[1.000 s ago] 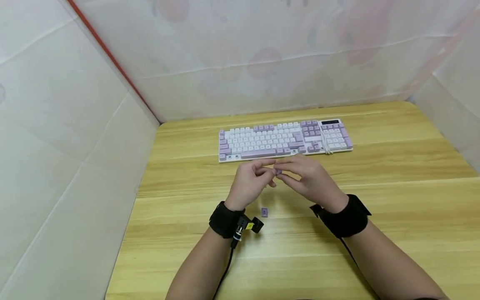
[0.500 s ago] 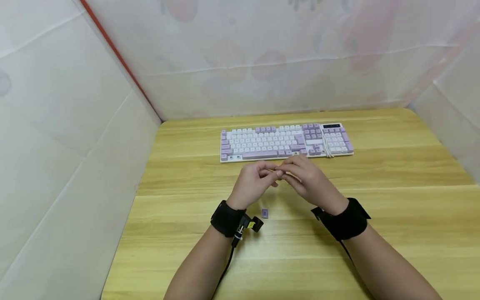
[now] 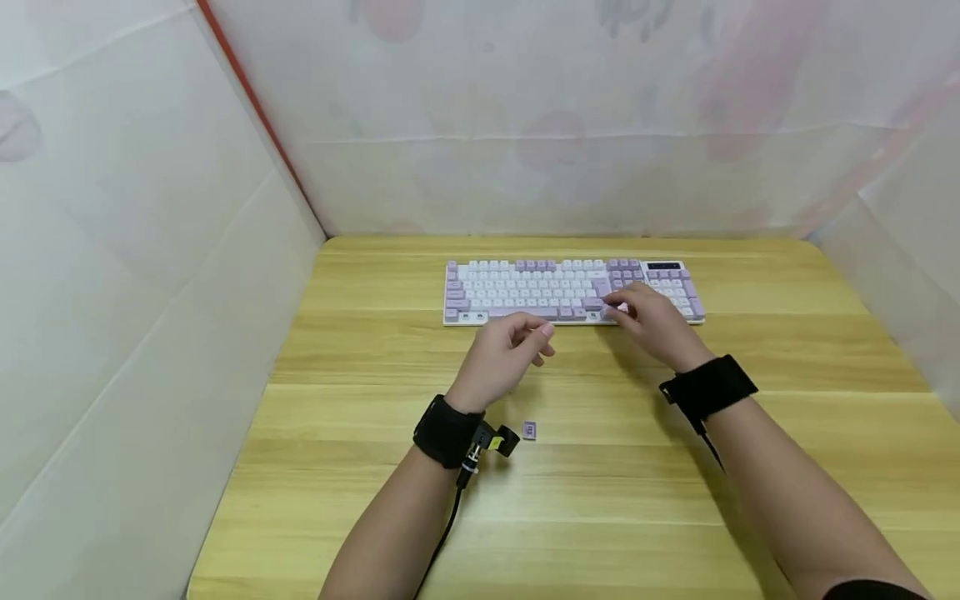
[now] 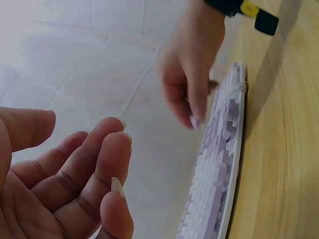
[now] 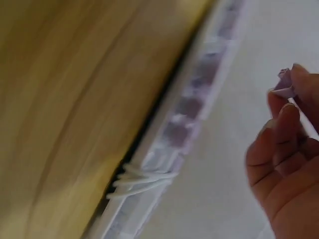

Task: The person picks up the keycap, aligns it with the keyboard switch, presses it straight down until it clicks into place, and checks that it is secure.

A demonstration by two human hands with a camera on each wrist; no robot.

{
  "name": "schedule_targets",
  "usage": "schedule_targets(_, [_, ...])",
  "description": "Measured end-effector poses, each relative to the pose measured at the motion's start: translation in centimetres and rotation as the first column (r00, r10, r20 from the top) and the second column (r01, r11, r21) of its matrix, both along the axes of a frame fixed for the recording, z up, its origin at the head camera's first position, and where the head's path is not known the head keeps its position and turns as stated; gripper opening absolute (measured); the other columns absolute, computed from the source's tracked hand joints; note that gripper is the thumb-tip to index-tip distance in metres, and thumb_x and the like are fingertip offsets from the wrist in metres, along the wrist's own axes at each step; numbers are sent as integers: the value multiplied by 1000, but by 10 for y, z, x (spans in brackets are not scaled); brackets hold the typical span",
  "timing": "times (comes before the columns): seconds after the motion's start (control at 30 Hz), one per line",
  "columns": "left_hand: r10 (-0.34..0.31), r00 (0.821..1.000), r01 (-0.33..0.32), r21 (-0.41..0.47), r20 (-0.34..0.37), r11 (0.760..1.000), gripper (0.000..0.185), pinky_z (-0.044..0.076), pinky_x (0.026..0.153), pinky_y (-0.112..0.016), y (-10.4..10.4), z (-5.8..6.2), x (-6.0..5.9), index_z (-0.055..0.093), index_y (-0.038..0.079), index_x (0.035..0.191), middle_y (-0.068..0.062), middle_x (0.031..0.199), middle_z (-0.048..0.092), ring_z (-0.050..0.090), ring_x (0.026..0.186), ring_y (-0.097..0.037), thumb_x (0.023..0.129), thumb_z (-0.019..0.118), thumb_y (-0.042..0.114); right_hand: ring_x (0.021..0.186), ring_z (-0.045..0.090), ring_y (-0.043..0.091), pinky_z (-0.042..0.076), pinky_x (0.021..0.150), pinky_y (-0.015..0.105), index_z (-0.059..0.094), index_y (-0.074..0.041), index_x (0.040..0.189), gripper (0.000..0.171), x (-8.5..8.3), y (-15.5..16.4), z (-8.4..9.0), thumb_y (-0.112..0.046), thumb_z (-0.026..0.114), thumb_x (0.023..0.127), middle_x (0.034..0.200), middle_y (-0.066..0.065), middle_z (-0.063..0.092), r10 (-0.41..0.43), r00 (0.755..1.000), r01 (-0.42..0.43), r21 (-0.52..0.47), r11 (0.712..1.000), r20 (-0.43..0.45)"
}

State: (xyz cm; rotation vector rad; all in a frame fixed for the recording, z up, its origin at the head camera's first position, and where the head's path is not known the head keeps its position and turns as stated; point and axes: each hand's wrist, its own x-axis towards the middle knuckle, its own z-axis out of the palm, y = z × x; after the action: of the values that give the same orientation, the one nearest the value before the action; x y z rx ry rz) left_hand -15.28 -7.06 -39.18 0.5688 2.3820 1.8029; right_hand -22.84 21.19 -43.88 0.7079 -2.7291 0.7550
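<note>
the right hand [image 3: 651, 321] reaches over the front edge of the purple and white keyboard [image 3: 525, 287], near the gap between the main keys and the number pad, and pinches a small purple keycap [image 5: 284, 82] between its fingertips; the right wrist view shows the cap clearly, held above the keys. whether the cap touches the board cannot be told. the left hand [image 3: 506, 354] hangs just in front of the keyboard's front edge, fingers loosely curled and holding nothing, as the left wrist view confirms. the two hands are apart. a second loose keycap [image 3: 530, 429] lies on the wooden table [image 3: 787, 450] close to the left wrist strap [image 3: 448, 429], well back from the keyboard. a white cord [image 5: 142, 179] is looped in a bundle over the keyboard by the number pad. the keyboard lies parallel to the table's far edge, a bare strip of wood behind it and wide stretches of bare wood to either side and in front. white sheeting walls [image 3: 150, 250] close in the table on the left, the back and the right, with a red strip [image 3: 258, 117] running down the left corner. lettering on the keys and on the loose cap is too small to read; a dark panel sits at the keyboard's top right corner, its marks illegible.
</note>
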Motion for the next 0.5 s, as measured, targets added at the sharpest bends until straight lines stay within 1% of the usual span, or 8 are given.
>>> schedule_targets(0.1, [-3, 1000, 3, -9, 14, 1000, 29, 55, 70, -31, 0, 3, 1, 70, 13, 111, -3, 87, 73, 69, 78, -19, 101, 55, 37, 84, 60, 24, 52, 74, 39, 72, 1, 107, 17, -13, -2, -7, -7, 67, 93, 97, 11, 64, 78, 996, -74, 90, 993, -43])
schedule_targets(0.2, [-7, 1000, 8, -16, 15, 1000, 28, 55, 70, -31, 1, 3, 2, 70, 13, 110, -4, 88, 73, 68, 78, -18, 102, 55, 35, 89, 63, 27, 54, 78, 41, 74, 0, 100, 12, -20, -3, -14, -4, 71, 89, 96, 12, 67, 127, 987, -112, 145, 983, -99])
schedule_targets(0.27, [-8, 1000, 8, -18, 14, 1000, 27, 55, 69, -31, 1, 3, 2, 70, 13, 110, -5, 89, 73, 68, 78, -18, 102, 55, 34, 92, 65, 28, 55, 81, 41, 74, -1, 97, 11, -23, -4, -16, -3, 73, 87, 97, 11, 68, 137, 983, -117, 159, 980, -118])
schedule_targets(0.37, [-8, 1000, 8, -22, 11, 1000, 27, 55, 69, -32, 1, 3, 3, 70, 13, 110, -6, 89, 73, 68, 78, -18, 102, 55, 33, 96, 65, 29, 55, 85, 42, 76, -1, 96, 10, -26, -4, -18, -2, 74, 86, 97, 11, 70, 137, 983, -115, 179, 977, -120])
schedule_targets(0.5, [-5, 1000, 5, -35, 7, 999, 26, 54, 69, -32, 1, 4, 3, 71, 13, 109, -3, 89, 73, 68, 78, -16, 102, 55, 33, 94, 63, 28, 54, 84, 42, 77, -2, 94, 9, -32, -5, -19, -3, 75, 84, 93, 9, 70, 143, 982, -116, 202, 973, -125])
